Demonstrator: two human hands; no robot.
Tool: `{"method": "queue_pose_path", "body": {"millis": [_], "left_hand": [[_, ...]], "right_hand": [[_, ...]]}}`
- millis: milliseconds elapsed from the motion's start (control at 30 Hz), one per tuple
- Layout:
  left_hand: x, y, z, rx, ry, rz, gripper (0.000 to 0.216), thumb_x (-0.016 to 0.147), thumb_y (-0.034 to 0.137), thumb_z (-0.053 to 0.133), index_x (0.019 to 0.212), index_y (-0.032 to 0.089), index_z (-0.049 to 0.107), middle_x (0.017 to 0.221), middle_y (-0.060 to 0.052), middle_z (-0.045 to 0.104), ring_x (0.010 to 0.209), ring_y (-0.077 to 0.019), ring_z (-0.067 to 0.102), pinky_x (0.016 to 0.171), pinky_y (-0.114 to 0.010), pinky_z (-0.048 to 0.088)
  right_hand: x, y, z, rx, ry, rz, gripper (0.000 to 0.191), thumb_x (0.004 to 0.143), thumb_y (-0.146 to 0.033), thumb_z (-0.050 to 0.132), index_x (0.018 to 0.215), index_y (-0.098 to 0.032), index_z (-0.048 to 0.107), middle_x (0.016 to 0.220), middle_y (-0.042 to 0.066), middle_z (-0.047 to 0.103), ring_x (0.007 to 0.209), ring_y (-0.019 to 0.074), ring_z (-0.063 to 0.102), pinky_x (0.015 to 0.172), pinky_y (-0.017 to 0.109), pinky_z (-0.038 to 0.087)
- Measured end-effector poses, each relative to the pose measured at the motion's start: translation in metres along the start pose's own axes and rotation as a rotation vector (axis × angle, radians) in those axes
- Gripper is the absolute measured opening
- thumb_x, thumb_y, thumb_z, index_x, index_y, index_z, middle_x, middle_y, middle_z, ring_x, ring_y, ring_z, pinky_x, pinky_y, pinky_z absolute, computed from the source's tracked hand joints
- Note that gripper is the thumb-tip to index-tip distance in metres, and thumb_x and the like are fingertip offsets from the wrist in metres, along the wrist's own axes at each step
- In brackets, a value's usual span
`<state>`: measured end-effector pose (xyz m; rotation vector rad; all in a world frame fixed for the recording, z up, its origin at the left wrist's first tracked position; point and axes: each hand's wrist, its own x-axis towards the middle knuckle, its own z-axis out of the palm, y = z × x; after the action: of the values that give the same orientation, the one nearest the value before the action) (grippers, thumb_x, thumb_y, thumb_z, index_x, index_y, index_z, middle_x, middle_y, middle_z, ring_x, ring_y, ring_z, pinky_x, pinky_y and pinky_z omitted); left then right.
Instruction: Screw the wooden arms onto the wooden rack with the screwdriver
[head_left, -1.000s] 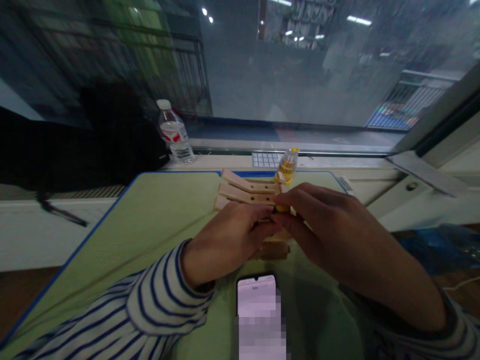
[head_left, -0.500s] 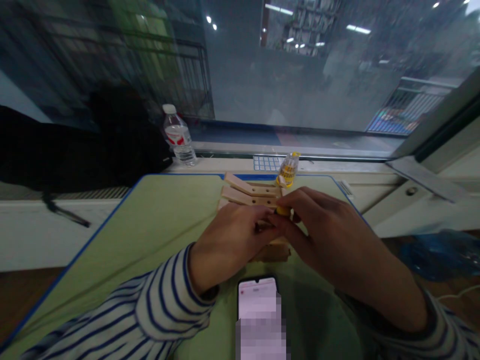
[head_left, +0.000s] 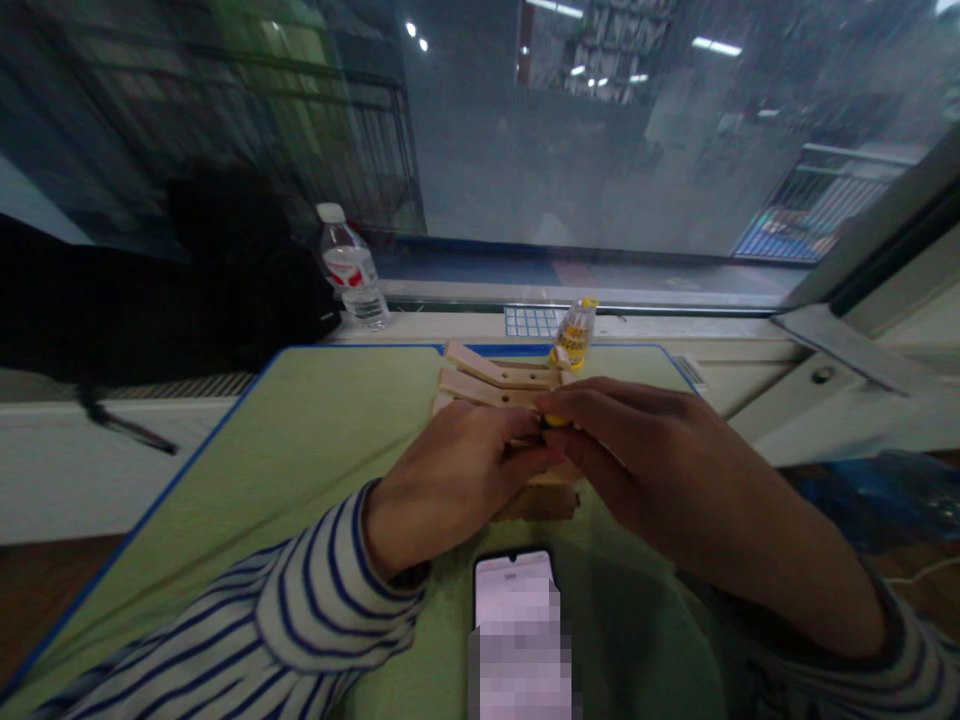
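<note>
Between the fingertips of my right hand (head_left: 660, 465) is a small yellow-and-black piece (head_left: 556, 421); its kind is too blurred to tell. My left hand (head_left: 457, 475) is pinched closed right beside its dark end, and what its fingers hold is hidden. Both hands meet over a pale wooden assembly (head_left: 517, 374) of angled slats with drilled holes. Its middle is covered by my fingers. A wooden block (head_left: 536, 502) shows at the near side, under my hands.
A phone (head_left: 514, 590) with a lit screen lies on the green table (head_left: 352, 400), close to me. Behind the assembly stands a small clear bottle with yellow parts (head_left: 575, 335). A water bottle (head_left: 352, 275) and a dark bag (head_left: 187, 290) are by the window.
My right hand has shifted slightly left, carrying the yellow-and-black piece closer to my left fingers. The whole view has moved a little; the other objects look unchanged.
</note>
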<state>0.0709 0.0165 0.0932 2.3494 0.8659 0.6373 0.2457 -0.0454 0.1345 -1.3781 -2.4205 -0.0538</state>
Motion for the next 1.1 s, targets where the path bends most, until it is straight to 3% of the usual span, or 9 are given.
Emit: {"method": "queue_pose_path", "body": {"millis": [233,533,700,967,1100], "left_hand": [[0.001,0.002,-0.002,-0.009,-0.053,0.013,0.018,0.093,0.027,0.052,0.087,0.022,0.068,0.096,0.004,0.073,0.087,-0.0136,0.066,0.070,-0.023,0.041],[0.001,0.000,-0.004,-0.083,-0.124,0.080,0.023,0.096,0.021,0.044,0.100,0.021,0.066,0.108,0.000,0.070,0.087,-0.0124,0.065,0.076,-0.023,0.045],[0.001,0.002,-0.004,-0.055,-0.120,0.059,0.021,0.093,0.018,0.047,0.097,0.021,0.068,0.099,0.002,0.072,0.082,-0.0121,0.065,0.071,-0.022,0.045],[0.000,0.003,0.006,0.116,0.058,-0.037,0.018,0.087,0.035,0.059,0.084,0.020,0.069,0.083,0.001,0.072,0.071,-0.0138,0.064,0.060,-0.023,0.040],[0.000,0.002,0.006,0.102,0.055,-0.040,0.020,0.090,0.035,0.056,0.084,0.021,0.069,0.082,0.001,0.072,0.071,-0.0134,0.064,0.062,-0.023,0.040]], "right_hand": [[0.000,-0.002,-0.001,-0.064,-0.011,0.031,0.018,0.094,-0.018,0.046,0.109,-0.018,0.057,0.103,0.007,0.066,0.091,0.0230,0.064,0.076,0.037,0.048],[0.002,-0.003,0.004,-0.146,0.027,0.069,0.014,0.094,-0.026,0.049,0.100,-0.017,0.057,0.093,0.007,0.065,0.078,0.0229,0.062,0.063,0.034,0.044],[0.002,-0.003,0.005,-0.130,0.041,0.072,0.015,0.094,-0.026,0.048,0.100,-0.016,0.057,0.092,0.008,0.066,0.078,0.0222,0.063,0.064,0.033,0.044],[0.005,-0.001,0.007,-0.068,0.046,0.115,0.021,0.095,-0.030,0.045,0.099,-0.016,0.059,0.094,0.008,0.068,0.080,0.0233,0.065,0.068,0.035,0.048],[0.001,0.001,0.002,0.016,0.066,0.025,0.028,0.095,-0.027,0.046,0.119,-0.017,0.057,0.112,0.009,0.068,0.096,0.0226,0.065,0.081,0.037,0.051]]}}
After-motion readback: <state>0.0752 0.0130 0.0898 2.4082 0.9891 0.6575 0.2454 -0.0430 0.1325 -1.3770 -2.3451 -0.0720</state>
